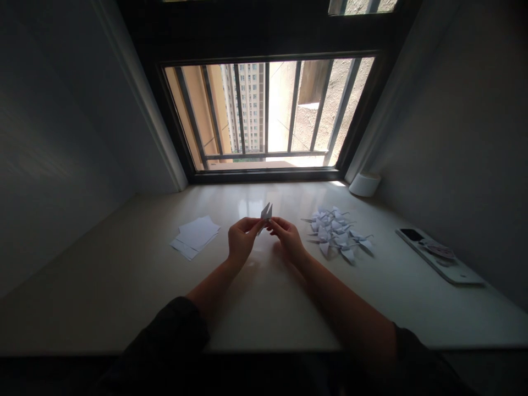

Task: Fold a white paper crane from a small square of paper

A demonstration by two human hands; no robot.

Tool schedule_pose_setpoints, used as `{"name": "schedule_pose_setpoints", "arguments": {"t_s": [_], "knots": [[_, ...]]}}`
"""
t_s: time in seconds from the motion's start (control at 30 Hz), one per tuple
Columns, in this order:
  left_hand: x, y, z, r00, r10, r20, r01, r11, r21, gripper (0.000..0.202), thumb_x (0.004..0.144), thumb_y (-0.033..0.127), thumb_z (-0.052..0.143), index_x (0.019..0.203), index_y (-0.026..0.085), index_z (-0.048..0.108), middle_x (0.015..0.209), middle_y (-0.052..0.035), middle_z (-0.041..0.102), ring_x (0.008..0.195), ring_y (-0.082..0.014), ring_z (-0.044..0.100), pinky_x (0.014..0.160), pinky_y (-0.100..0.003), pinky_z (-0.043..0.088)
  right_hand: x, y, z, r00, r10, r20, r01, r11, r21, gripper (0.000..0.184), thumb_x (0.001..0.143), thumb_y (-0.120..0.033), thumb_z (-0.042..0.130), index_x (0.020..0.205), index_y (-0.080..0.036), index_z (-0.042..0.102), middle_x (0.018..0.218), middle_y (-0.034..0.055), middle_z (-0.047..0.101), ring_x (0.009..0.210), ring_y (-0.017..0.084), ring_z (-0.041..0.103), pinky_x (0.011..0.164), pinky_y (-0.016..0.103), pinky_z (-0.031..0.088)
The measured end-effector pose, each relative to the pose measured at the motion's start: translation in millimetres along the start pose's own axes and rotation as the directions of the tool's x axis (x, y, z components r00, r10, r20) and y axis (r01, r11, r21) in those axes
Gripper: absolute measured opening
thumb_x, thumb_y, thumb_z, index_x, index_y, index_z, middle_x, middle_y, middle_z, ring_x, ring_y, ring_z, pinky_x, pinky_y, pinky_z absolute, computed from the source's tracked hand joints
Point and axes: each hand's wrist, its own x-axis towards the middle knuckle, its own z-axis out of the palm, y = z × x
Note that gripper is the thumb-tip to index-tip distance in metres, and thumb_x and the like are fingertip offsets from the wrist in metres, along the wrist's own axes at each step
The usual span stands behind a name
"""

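Observation:
Between my two hands, above the white ledge, is a small piece of folded white paper (267, 211) with two narrow points sticking up. My left hand (243, 236) pinches its left side between thumb and fingers. From the right, my right hand (287, 236) pinches its lower part. The fingers partly hide the folds. Off to the right lies a pile of folded paper cranes (336, 231). To the left rests a loose stack of white paper sheets (197, 235).
A phone (437, 258) with a round grip on its back lies at the right by the wall. In the back right corner stands a white cylindrical object (364, 184). A barred window (268, 176) closes off the far side of the ledge (124, 308).

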Motion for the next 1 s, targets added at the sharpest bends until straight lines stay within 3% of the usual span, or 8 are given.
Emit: {"name": "schedule_pose_setpoints", "arguments": {"t_s": [0.17,0.5,0.63,0.73,0.83,1.0], "knots": [[0.4,0.8,1.2,0.999,-0.032,-0.036,0.03,0.997,-0.068,0.028,0.062,0.036,0.078,0.075,0.015,0.066,0.073,-0.0047,0.071,0.072,-0.0194,0.068,0.071,-0.033,0.053,-1.4,-4.0,2.3,0.998,-0.048,-0.045,0.044,0.995,-0.084,0.025,0.07,-0.044,0.066,0.078,-0.019,0.068,0.071,0.0026,0.068,0.067,0.016,0.06,0.064,0.029,0.046],[-2.7,3.4,-0.3,1.0,-0.009,0.021,0.009,1.0,0.011,0.028,0.065,0.038,0.075,0.082,0.016,0.073,0.08,-0.0067,0.073,0.077,-0.0213,0.068,0.073,-0.033,0.053,-0.5,-3.3,1.2,0.993,-0.112,-0.039,0.104,0.98,-0.172,0.026,0.073,-0.046,0.062,0.079,-0.02,0.066,0.078,0.0039,0.07,0.075,0.019,0.064,0.066,0.031,0.049],[-1.1,1.9,1.2,0.997,-0.073,0.03,0.074,0.995,-0.06,0.028,0.064,0.037,0.076,0.08,0.015,0.071,0.08,-0.0075,0.073,0.078,-0.0214,0.068,0.074,-0.034,0.052,0.7,0.4,0.4,0.991,-0.134,-0.021,0.128,0.975,-0.184,0.028,0.074,-0.047,0.062,0.08,-0.02,0.066,0.078,0.0047,0.07,0.076,0.02,0.065,0.068,0.032,0.05],[1.4,-1.5,0.9,0.992,-0.126,0.023,0.128,0.984,-0.125,0.039,0.061,0.035,0.079,0.092,0.015,0.068,0.08,-0.0069,0.073,0.078,-0.0205,0.068,0.075,-0.034,0.051,0.9,3.3,-0.3,0.99,-0.14,-0.032,0.133,0.976,-0.175,0.028,0.074,-0.046,0.064,0.08,-0.019,0.067,0.077,0.0053,0.071,0.075,0.02,0.065,0.067,0.032,0.049],[4.4,-7.4,-1.2,0.983,-0.178,0.032,0.181,0.97,-0.162,0.053,0.058,0.033,0.081,0.106,0.016,0.065,0.081,-0.0056,0.072,0.079,-0.0196,0.067,0.077,-0.034,0.05,0.0,3.8,-1.0,0.987,-0.156,-0.041,0.139,0.951,-0.277,0.026,0.076,-0.044,0.063,0.079,-0.019,0.067,0.075,0.0052,0.071,0.072,0.02,0.065,0.066,0.032,0.047],[6.5,-14.4,-4.5,0.955,-0.278,0.106,0.287,0.954,-0.086,0.034,0.06,0.037,0.078,0.085,0.014,0.073,0.084,-0.0087,0.073,0.08,-0.0202,0.065,0.075,-0.033,0.049,-3.9,-0.8,-1.4,0.971,-0.233,-0.044,0.18,0.845,-0.503,0.022,0.078,-0.042,0.06,0.079,-0.021,0.068,0.074,0.0039,0.072,0.07,0.019,0.064,0.064,0.031,0.044]]}}
